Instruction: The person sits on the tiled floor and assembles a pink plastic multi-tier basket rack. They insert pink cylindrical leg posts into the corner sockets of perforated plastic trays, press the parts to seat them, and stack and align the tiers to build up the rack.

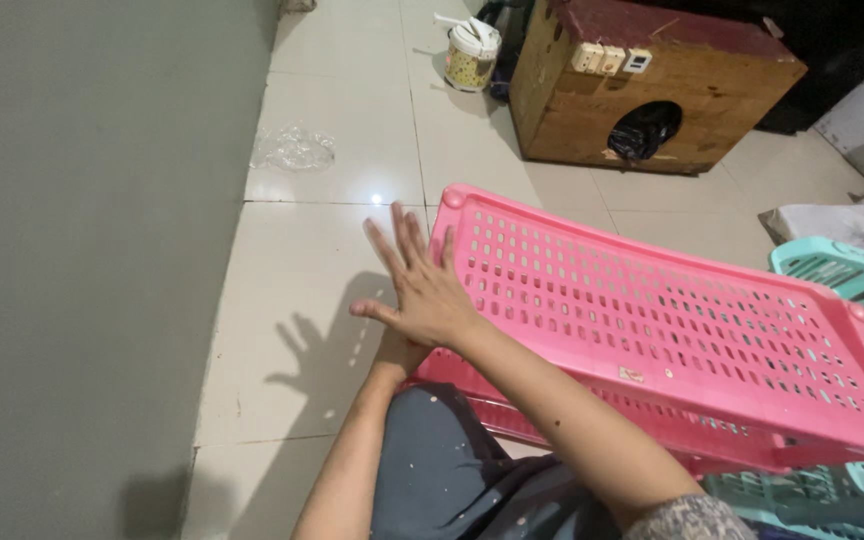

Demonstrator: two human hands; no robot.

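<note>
A pink perforated plastic shelf tray lies tilted across my lap, its left end raised. My right hand is flat and open, fingers spread, and rests on the tray's left end with the thumb out over the floor. My left forearm comes up from below, and my left hand passes under the right hand at the tray's lower left corner. Its fingers are hidden, so its grip cannot be seen.
Teal perforated trays are stacked at the right and under the pink one. A wooden box with a round hole stands at the back, a small rice cooker beside it. Crumpled clear plastic lies on the white floor tiles. A grey wall runs along the left.
</note>
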